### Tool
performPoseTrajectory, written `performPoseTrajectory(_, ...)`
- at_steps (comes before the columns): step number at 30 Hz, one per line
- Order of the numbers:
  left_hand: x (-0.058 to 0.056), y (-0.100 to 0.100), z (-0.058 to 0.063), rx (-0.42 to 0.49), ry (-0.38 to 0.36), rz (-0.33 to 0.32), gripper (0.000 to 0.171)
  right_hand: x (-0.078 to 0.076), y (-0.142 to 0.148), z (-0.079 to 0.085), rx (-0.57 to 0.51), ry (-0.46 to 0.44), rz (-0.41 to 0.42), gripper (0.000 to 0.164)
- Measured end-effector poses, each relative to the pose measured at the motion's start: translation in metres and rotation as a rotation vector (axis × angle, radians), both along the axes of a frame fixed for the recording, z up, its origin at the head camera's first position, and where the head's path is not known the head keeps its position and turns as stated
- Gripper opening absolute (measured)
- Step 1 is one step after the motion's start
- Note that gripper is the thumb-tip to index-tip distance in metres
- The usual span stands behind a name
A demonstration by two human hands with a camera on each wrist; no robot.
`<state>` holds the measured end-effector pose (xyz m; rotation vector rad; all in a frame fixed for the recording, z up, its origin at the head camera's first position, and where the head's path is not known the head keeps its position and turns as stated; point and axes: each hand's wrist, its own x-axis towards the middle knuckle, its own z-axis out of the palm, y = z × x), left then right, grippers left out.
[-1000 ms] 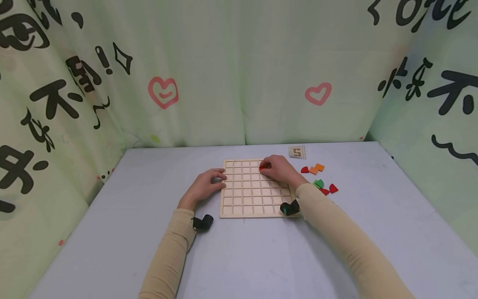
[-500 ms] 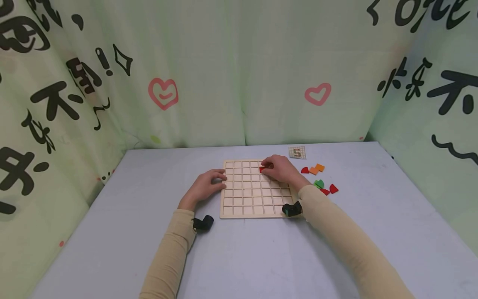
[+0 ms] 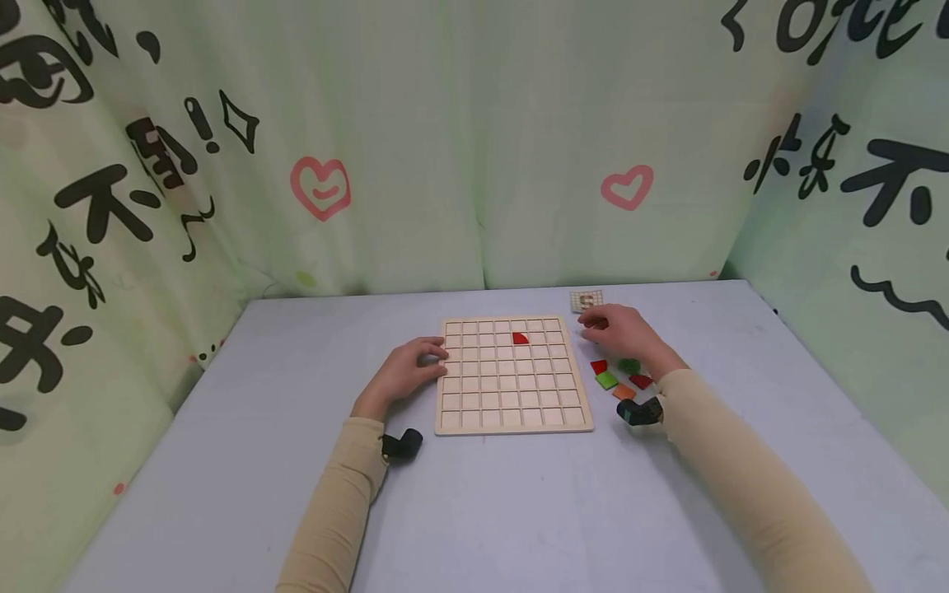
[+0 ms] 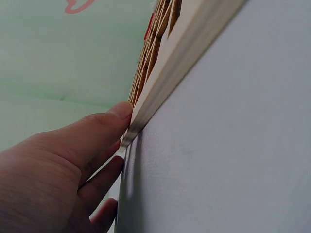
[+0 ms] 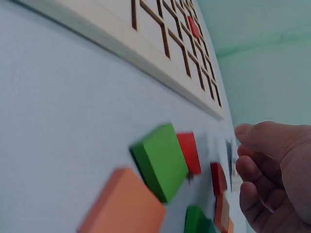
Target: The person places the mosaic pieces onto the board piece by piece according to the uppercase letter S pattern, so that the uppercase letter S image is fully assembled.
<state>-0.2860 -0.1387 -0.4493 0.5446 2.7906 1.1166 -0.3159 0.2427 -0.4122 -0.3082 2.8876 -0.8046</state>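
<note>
Wooden board, only partial in wrist views

I can't read the card, print too small in my head view, board and left hand cut off in left wrist view, right hand cropped in right wrist view, orange tile there blurred, cut off
</note>
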Motion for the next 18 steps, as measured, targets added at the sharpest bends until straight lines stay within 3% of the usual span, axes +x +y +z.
performPoseTrajectory(9,-0.001,-0.001,-0.001,0.005,0.005,-0.004,0.027,0.003,0.034,0.001,0.053,-0.097,-0.036,0.041)
performPoseTrajectory(18,-0.001,-0.001,-0.002,-0.002,0.006,-0.005,0.027,0.000,0.032,-0.003,0.062,-0.069,-0.019,0.039)
